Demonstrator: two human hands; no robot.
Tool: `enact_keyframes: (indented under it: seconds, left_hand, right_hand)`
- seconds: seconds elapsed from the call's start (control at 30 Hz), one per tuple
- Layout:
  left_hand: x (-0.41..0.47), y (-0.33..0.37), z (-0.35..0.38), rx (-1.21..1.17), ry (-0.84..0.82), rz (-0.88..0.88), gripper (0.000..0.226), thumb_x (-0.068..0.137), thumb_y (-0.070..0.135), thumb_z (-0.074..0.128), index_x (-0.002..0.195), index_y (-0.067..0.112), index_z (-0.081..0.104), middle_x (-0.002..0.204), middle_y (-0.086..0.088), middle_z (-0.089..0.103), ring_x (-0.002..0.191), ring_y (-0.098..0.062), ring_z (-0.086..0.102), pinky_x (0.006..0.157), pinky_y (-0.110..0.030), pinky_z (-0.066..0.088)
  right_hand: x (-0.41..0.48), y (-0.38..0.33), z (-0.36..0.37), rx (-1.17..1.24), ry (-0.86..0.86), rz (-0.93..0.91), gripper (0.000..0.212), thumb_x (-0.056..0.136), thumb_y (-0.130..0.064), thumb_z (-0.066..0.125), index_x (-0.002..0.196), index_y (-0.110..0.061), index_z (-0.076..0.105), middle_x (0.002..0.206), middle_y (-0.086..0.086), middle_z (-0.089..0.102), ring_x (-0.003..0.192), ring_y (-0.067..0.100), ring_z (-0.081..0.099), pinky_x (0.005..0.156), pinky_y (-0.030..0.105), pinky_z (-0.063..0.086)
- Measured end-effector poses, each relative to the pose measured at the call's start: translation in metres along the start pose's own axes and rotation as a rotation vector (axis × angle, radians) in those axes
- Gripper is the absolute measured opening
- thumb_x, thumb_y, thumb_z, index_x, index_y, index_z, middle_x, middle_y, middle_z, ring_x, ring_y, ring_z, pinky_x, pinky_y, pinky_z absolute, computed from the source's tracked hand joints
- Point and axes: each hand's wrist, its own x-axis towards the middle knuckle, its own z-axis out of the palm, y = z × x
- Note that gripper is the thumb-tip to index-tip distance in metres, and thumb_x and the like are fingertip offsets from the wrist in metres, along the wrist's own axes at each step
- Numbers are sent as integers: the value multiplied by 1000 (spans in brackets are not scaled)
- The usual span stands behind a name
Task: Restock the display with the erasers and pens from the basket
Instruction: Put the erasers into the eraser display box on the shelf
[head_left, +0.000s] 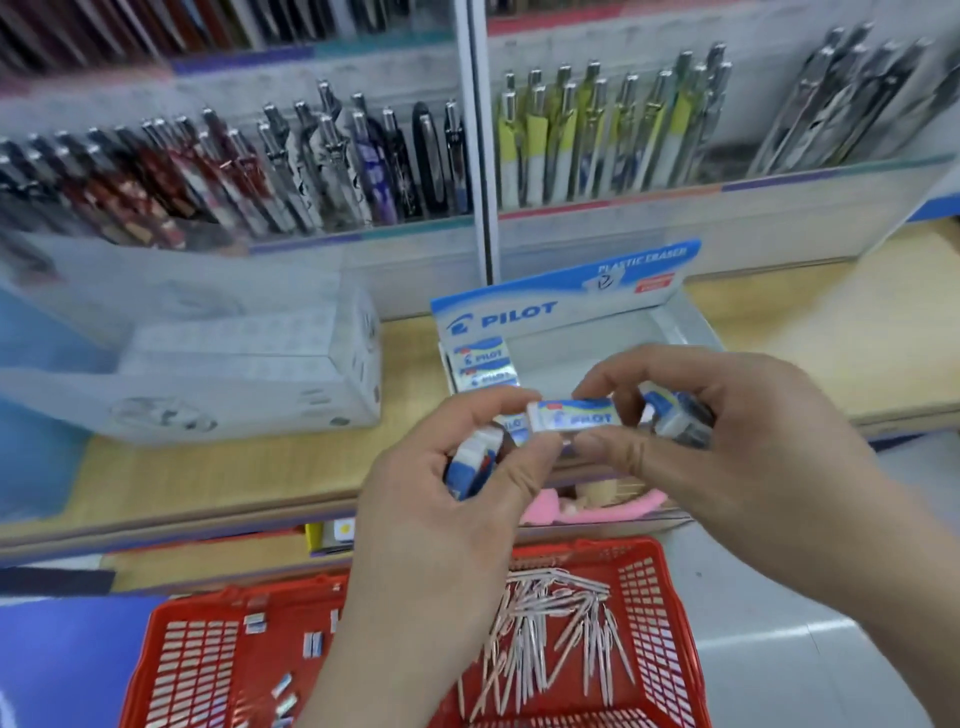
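A white and blue Pilot eraser (571, 414) is pinched between the fingertips of both hands, just in front of the Pilot eraser display box (561, 306). My left hand (457, 499) also cups more erasers (475, 462) in its palm. My right hand (727, 431) holds further erasers (675, 415) behind its fingers. Two erasers (485, 366) stand at the left end of the display box; the rest of its tray shows bare. Below, the red basket (654, 613) holds several pink pens (550, 639) and a few loose erasers (291, 660).
Clear racks of pens (291, 171) line the back shelf, with more pens (608, 135) right of a white divider post. A white carton (244, 374) sits left of the display on the wooden shelf (831, 332). Pink items (587, 506) lie on the shelf below.
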Motion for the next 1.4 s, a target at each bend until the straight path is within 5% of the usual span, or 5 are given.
enact_keyframes:
  seconds: [0.33,0.97,1.07,1.23,1.4]
  left_hand:
    - [53,-40,-8,618,127,193,35,84,37,51,118,34,60,81,12,44,72,-5,41,65,-20,29]
    - [58,-38,-14,674,15,240,37,88,38,45,122,28,57,94,15,45,79,-2,38,65,-16,25]
    - [54,-33,-16,671,-1,232,35,93,37,43,126,29,54,98,15,46,90,-5,43,69,-15,27]
    - [41,-17,-16,580,89,272,18,92,28,49,105,35,61,90,20,56,77,11,47,70,0,33]
    - [37,20,-9,82,-209,-23,19,76,39,66,95,43,68,77,21,70,75,5,64,63,-2,41]
  right_hand:
    - [64,20,25,-583,125,-27,25,85,-30,65,110,-28,67,90,-2,66,88,26,60,78,36,46]
    - [67,19,41,-595,281,17,7,79,-23,72,81,-20,66,75,2,69,69,27,61,59,30,41]
    - [62,16,27,-411,264,67,6,80,-19,66,82,-24,65,72,-5,66,59,9,51,59,26,38]
    - [42,-4,9,630,89,291,33,86,8,51,102,-17,65,87,8,74,57,13,49,43,19,35]
    - [28,-6,-1,756,-266,346,63,76,0,71,129,-29,54,74,16,71,64,22,65,46,20,44]
